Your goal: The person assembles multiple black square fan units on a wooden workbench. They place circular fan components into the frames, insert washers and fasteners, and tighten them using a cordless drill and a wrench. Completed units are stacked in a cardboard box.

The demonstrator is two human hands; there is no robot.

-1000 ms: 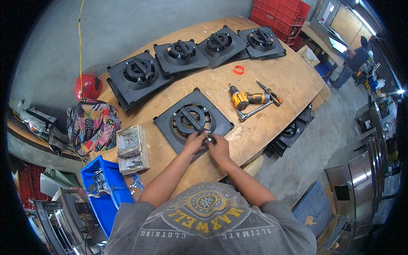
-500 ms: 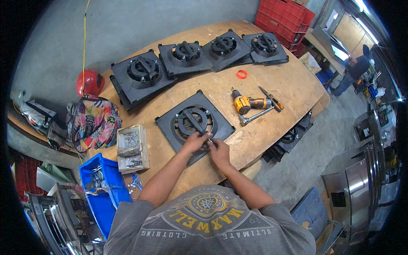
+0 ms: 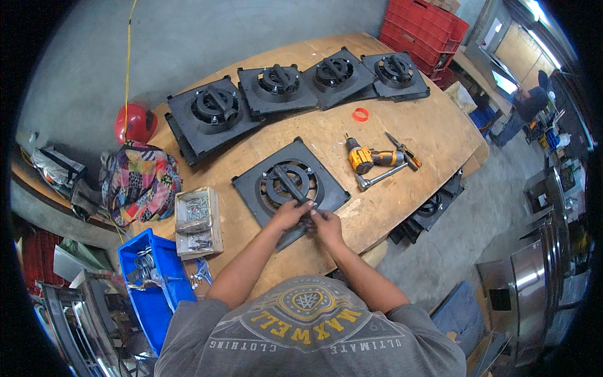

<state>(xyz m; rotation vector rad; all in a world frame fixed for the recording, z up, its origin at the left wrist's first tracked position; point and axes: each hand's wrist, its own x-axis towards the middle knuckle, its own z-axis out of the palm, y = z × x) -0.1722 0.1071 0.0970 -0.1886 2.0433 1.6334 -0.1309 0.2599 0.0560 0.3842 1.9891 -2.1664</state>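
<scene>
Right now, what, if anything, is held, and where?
Left hand seemingly holds the straight black bar by its near end; whether the right hand does is unclear.

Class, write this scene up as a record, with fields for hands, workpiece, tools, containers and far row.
Left hand: at near end of bar
Right hand: close beside the left
Panel: black, square, on the table
Tools: drill, wrench, pliers, right of panel
Containers: blue bin, parts box, left of panel
Far row: four similar panels uppermost

A grey shirt [image 3: 352, 358] with short sleeves [image 3: 411, 323] — a round yellow-and-pale emblem [image 3: 306, 301] printed on it, arched yellow lettering [image 3: 301, 337] beneath, smaller pale lettering [image 3: 244, 345] below that — forearms [image 3: 250, 261], left hand [image 3: 289, 215] and right hand [image 3: 328, 229] all bare.
</scene>
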